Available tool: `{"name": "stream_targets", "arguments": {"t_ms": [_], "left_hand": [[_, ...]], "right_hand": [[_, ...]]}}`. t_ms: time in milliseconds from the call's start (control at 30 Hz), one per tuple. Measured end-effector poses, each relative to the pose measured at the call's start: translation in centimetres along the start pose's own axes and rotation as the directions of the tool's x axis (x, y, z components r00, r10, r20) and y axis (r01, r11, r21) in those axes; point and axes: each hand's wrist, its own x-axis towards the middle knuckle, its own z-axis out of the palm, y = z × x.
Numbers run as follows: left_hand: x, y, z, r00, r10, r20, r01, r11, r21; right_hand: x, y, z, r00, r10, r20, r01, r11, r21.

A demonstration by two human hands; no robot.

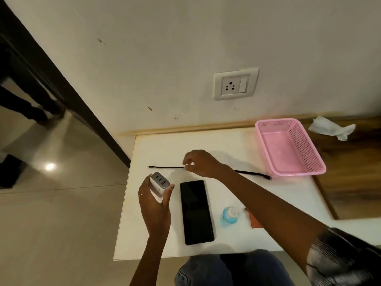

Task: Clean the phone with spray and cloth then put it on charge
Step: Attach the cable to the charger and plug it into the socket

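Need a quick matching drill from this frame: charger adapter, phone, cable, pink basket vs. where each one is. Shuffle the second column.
Things:
1. charger adapter
2. phone
3. cable
4. pink basket

Places:
A. at the far right of the white table, near the wall
B. held in the left hand
C. lying flat, screen dark, between the left hand and the spray bottle
D. stretched across the table, with the right hand pinching it

Pairs: 1-B, 2-C, 3-D, 4-A
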Motion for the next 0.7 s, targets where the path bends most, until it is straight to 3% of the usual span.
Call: {"name": "stream_targets", "arguments": {"t_ms": [133,233,433,533,700], "left_hand": [[0.0,-0.7,0.1,1.0,-0.022,-0.023,0.022,1.0,0.019],[0.0,-1.2,0.2,0.998,-0.041,-0.043,0.041,0.999,0.01],[0.2,-1.8,0.4,0.998,-0.045,-0.046,0.045,0.999,0.0],[0.3,-1.8,0.4,0.997,-0.068,-0.046,0.069,0.998,0.003],[0.3,-1.8,0.0,0.996,-0.082,-0.045,0.083,0.996,0.028]], "right_hand": [[4.4,-2.0,2.0,0.989,0.001,0.15,0.022,0.988,-0.151],[6.9,-3.2,3.9,0.984,-0.009,0.178,0.051,0.97,-0.237],[8.5,-4.3,7.3,0.992,-0.117,0.057,0.13,0.91,-0.394],[8.2,-4.3,8.2,0.985,-0.174,-0.015,0.153,0.901,-0.405],[7.3,-4.5,8.4,0.984,-0.18,-0.008,0.164,0.913,-0.373]]}}
